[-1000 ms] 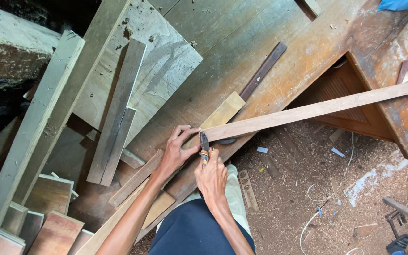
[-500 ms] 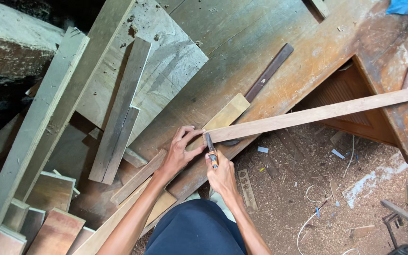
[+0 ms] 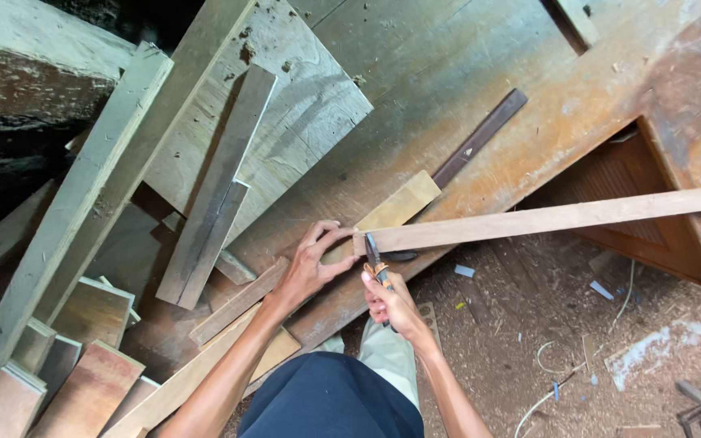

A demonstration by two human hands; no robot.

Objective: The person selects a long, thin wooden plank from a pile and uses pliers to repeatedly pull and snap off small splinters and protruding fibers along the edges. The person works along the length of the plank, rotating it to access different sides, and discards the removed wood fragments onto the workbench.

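The right hand (image 3: 389, 300) is closed in a fist around the orange-and-black handle of a knife (image 3: 375, 258), blade pointing up and away from the body, its dark edge laid against the near end of a long pale wooden strip (image 3: 545, 219). The left hand (image 3: 311, 264) pinches that same end, fingers curled over the top and thumb beneath, bracing the strip against the edge of the big worn plank (image 3: 464, 97) it rests on. Compared with half a second and a second ago, both hands sit in nearly the same place and the strip still runs out to the right at the same slight slope; the blade now stands a little more upright and closer to the strip's cut end, which looks like a small working stroke at the tip rather than any repositioning. The work appears to be going on at the very end of the strip, with the rest of its length untouched. The strip's end lies directly between the two hands, touching the left fingers and the blade, while its far end passes over the reddish bench (image 3: 691, 122) at the right edge. A short pale offcut (image 3: 399, 207) and a dark flat bar (image 3: 480, 136) lie just beyond the hands; sawdust covers the ground (image 3: 545, 341) below.
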